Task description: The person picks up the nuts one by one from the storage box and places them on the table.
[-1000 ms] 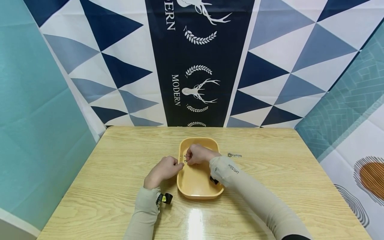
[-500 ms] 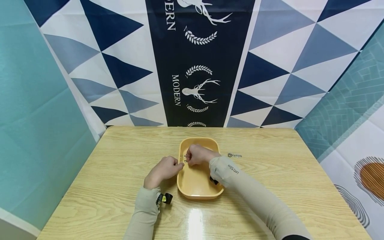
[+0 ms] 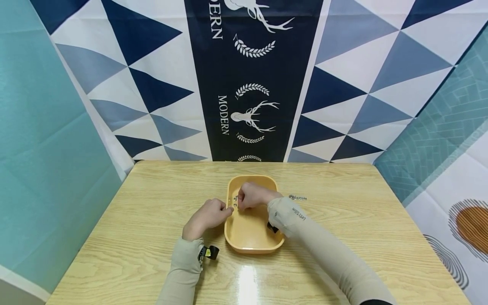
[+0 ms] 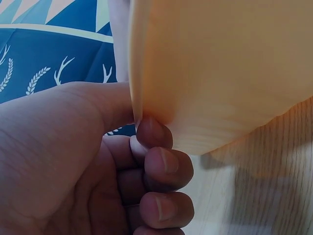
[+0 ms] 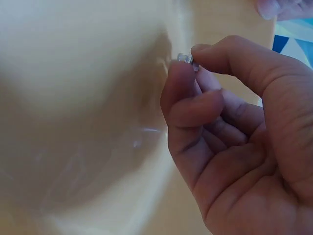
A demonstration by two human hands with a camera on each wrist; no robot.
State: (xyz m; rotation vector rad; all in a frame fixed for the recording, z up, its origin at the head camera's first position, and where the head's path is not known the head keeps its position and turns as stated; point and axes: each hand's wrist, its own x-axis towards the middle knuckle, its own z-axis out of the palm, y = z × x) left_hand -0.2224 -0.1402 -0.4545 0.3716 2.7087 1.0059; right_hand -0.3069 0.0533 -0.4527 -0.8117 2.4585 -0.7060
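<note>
A yellow plastic tray (image 3: 251, 243) stands on the wooden table. My left hand (image 3: 207, 217) pinches its left rim; in the left wrist view the thumb lies inside the wall and the curled fingers (image 4: 168, 166) outside. Over the tray's left part, my right hand (image 3: 254, 195) is bent down. The right wrist view shows its thumb and a finger pinching a small shiny metal piece (image 5: 184, 58), which looks like a nut and is mostly covered by the fingertips. Small shiny pieces (image 3: 235, 205) lie in the tray near the left wall, close to both hands.
To the right of the tray, several small metal rings or nuts (image 3: 297, 197) lie in a row on the wooden table (image 3: 343, 220). A patterned cloth (image 3: 255, 84) hangs behind the table's back edge. The right forearm crosses the tray's right rim.
My right hand has shifted very slightly to the right, showing a little more of the small pieces by the tray's left wall. The left hand and the tray stay put.
</note>
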